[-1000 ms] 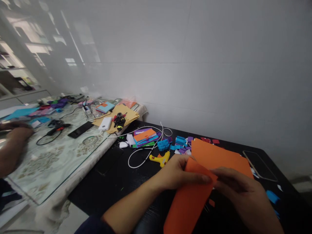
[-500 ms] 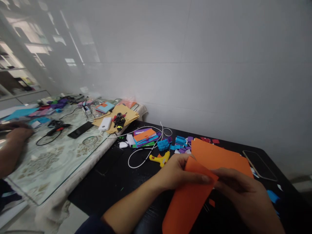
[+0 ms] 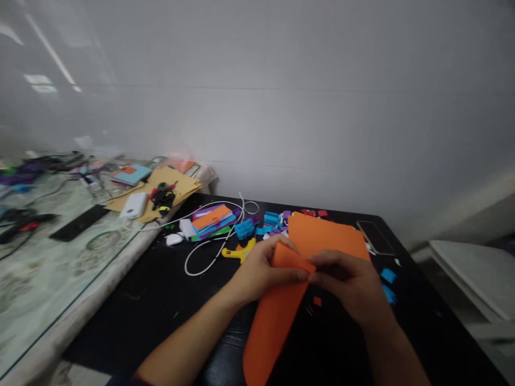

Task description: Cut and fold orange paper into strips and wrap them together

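An orange sheet of paper [image 3: 277,316], bent over into a long curved fold, hangs above the black table in front of me. My left hand [image 3: 267,271] is closed around it, the thumb lying across its front and the fingers behind. At the sheet's right corner, my right hand [image 3: 341,279] pinches the edge between thumb and fingers, close to my left thumb tip. Behind my hands lies a flat stack of orange paper [image 3: 330,236]. A yellow glue gun [image 3: 240,252] rests just left of my left hand.
The black table [image 3: 132,311] also bears a white cable [image 3: 197,272], folded coloured papers [image 3: 213,220], blue paper pieces [image 3: 244,229] and a phone [image 3: 376,238]. A glass-topped table [image 3: 64,289] adjoins on the left, holding brown envelopes [image 3: 183,185] and a white power bank [image 3: 134,205]. A wall rises behind.
My view has turned to the right, so the scene sits further left and the other person's arm is out of view. Both hands still hold the orange sheet at its corner.
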A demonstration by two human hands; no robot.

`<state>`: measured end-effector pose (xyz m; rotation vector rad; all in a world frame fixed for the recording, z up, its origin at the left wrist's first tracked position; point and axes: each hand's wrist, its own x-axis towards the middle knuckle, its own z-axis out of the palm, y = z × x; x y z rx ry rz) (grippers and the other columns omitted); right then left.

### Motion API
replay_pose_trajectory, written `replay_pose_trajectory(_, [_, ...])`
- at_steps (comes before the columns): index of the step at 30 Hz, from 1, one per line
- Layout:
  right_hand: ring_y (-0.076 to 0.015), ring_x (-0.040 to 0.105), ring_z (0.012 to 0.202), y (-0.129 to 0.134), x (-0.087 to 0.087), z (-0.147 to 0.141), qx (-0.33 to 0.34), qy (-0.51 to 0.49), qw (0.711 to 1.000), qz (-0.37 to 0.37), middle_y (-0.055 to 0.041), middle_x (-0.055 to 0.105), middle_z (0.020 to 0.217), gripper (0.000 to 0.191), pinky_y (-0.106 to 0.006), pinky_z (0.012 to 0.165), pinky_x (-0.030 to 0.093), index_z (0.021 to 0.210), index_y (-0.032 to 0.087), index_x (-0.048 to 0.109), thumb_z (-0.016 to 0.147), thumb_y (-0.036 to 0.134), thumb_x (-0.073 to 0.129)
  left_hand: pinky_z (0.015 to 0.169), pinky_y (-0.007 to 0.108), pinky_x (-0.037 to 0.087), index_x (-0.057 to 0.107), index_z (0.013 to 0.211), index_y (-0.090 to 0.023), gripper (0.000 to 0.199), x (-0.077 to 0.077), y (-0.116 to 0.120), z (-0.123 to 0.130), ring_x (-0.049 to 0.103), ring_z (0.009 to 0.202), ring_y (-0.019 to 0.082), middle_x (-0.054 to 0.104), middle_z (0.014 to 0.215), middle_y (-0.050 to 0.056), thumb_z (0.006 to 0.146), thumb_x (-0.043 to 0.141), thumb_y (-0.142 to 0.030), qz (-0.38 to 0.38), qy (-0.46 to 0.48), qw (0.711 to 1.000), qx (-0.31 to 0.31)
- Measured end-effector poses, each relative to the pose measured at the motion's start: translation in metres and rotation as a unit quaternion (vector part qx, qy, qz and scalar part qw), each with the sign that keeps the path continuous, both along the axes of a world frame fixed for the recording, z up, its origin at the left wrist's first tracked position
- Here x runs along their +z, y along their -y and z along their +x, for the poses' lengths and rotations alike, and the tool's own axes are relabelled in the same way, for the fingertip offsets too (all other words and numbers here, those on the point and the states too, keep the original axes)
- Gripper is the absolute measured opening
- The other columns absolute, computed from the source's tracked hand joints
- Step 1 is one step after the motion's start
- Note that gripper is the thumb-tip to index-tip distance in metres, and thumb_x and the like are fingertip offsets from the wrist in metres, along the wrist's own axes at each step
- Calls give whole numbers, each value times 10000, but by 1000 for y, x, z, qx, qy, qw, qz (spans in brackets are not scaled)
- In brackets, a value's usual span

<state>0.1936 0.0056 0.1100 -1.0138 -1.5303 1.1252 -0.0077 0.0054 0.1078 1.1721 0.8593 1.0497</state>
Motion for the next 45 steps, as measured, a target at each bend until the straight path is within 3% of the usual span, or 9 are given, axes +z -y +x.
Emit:
replay_pose_trajectory(12, [-177,748,712,-1,3,-5,23,-39,999,20,-20,793,786,208,-277,648,646,884,271,848,717,358,935,593,192,444,582,1027,-224,492,-2,0,1,629,633,101,702,784,-51,691,941,-246,-53,88,995,-18])
replay_pose_trajectory(20, [-182,772,797,-4,2,-5,48,-49,998,-7,-9,814,861,204,-312,748,658,957,285,848,761,283,905,557,181,447,584,980,-208,493,1,-3,-1,613,582,89,704,752,-51,662,957,-264,-74,69,995,5])
replay_pose_trajectory(34, [-166,785,786,-9,-8,-6,66,-106,992,-3,-5,827,839,211,-262,738,651,890,279,855,708,232,950,561,151,454,631,948,-188,479,0,-7,-7,599,584,65,681,721,-58,617,977,-209,-54,26,998,8])
replay_pose_trajectory(45, [-182,788,778,-8,-5,-6,72,-100,992,-13,-20,829,838,197,-308,748,666,880,275,858,708,280,954,561,152,463,644,948,-190,468,0,-7,-9,607,585,68,694,720,-48,619,977,-212,-58,16,998,4])
